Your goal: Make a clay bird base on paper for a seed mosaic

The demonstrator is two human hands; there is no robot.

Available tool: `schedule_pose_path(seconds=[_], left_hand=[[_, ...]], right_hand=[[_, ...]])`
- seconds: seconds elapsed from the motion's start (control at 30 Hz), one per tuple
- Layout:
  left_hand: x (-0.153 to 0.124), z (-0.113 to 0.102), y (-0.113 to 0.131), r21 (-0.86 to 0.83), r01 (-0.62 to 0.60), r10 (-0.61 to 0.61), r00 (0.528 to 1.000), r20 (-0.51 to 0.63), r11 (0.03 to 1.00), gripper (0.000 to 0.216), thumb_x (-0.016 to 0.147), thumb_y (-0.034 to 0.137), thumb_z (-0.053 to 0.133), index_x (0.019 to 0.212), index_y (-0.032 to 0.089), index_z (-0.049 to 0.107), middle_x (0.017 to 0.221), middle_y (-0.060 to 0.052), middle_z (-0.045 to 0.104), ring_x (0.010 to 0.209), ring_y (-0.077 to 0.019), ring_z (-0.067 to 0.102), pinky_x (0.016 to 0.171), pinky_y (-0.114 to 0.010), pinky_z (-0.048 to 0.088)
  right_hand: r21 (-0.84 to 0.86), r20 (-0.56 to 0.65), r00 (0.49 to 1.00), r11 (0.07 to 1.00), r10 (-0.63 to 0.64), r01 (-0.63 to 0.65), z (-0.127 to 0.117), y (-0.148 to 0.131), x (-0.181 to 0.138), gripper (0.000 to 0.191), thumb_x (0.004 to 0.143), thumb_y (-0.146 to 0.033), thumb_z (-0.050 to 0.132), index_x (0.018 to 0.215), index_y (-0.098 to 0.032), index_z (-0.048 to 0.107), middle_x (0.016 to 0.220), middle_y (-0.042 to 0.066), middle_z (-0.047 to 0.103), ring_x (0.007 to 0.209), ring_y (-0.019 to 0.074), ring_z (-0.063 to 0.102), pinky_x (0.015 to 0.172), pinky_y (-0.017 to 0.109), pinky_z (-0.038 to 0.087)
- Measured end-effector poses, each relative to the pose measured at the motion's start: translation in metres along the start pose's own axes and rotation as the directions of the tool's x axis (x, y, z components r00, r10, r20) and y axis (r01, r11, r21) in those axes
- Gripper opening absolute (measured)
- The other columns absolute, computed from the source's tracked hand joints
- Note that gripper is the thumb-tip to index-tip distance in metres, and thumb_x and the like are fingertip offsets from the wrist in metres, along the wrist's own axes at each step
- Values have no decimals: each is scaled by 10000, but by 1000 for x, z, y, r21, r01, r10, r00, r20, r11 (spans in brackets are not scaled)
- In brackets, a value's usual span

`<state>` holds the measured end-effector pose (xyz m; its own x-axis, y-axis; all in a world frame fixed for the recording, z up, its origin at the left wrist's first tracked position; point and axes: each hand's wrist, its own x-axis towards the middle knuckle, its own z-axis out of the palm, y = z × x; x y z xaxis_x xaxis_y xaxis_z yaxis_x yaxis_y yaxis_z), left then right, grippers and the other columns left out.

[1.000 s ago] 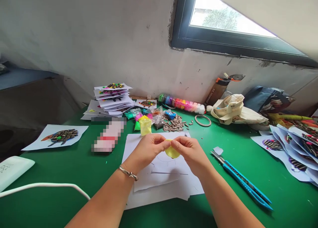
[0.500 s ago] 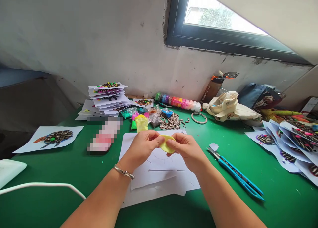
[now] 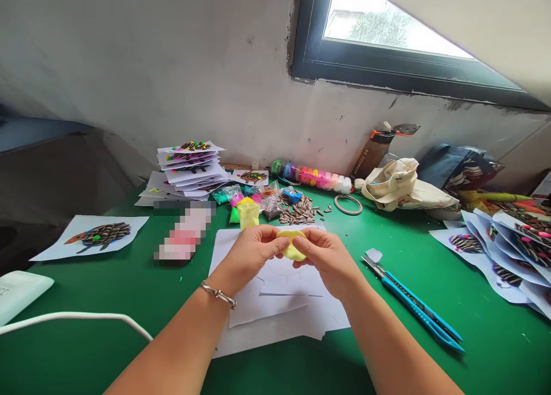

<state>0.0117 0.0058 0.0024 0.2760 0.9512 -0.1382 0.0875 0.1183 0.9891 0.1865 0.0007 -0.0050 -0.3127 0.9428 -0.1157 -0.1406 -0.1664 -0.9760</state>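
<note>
A flat, roundish piece of yellow modelling clay (image 3: 291,250) is held between both hands above the paper. My left hand (image 3: 260,248) pinches its left edge, with the thumb on the near face. On the right side my right hand (image 3: 321,254) grips it the same way, thumb pressed on the surface. Beneath them lie white paper sheets (image 3: 275,312) with a pencil drawing, partly covered by the hands. Just behind the left hand is a yellow packet (image 3: 248,212).
Sunflower seeds (image 3: 298,210) lie by small bags of coloured clay (image 3: 226,194). A blue utility knife (image 3: 415,306) rests at right. Stacked seed pictures (image 3: 193,171) stand at back left, more pictures (image 3: 508,251) at right. A white cable (image 3: 77,314) crosses the left front.
The thumbs have shifted slightly on the yellow clay, which stays in both hands. The whole view has moved a little, so things appear slightly further right.
</note>
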Motion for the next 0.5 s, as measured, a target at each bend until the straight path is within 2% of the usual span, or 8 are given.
schedule_pose_path(seconds=[0.17,0.27,0.37,0.5], left_hand=[[-1,2,2,12,-12,13,999,-53,1000,250,758,391,690,758,142,668,686,3,598,663,-124,517,646,-263,409],[-1,2,3,10,-31,32,997,-76,999,245,752,389,695,741,147,660,692,1,600,667,-128,522,653,-269,416],[0,2,3,-11,-56,55,996,-70,998,252,740,395,707,728,150,654,672,6,587,652,-126,512,637,-265,408],[0,1,2,-33,-64,62,997,-37,997,308,743,448,703,744,142,662,662,0,592,641,-123,501,636,-263,404]], right_hand=[[37,43,993,993,107,-108,-3,3,1,434,719,-438,782,1029,-192,605,851,39,681,694,148,640,643,294,530],[73,58,989,987,139,-143,-5,6,3,458,714,-430,790,1059,-209,584,918,44,665,759,166,651,645,291,534],[104,64,986,981,156,-162,-6,8,4,426,726,-426,778,1051,-207,612,970,51,645,795,162,639,641,279,532],[106,151,984,988,97,-114,-5,10,5,325,747,-377,762,966,-155,673,837,45,649,648,111,595,603,251,496]])
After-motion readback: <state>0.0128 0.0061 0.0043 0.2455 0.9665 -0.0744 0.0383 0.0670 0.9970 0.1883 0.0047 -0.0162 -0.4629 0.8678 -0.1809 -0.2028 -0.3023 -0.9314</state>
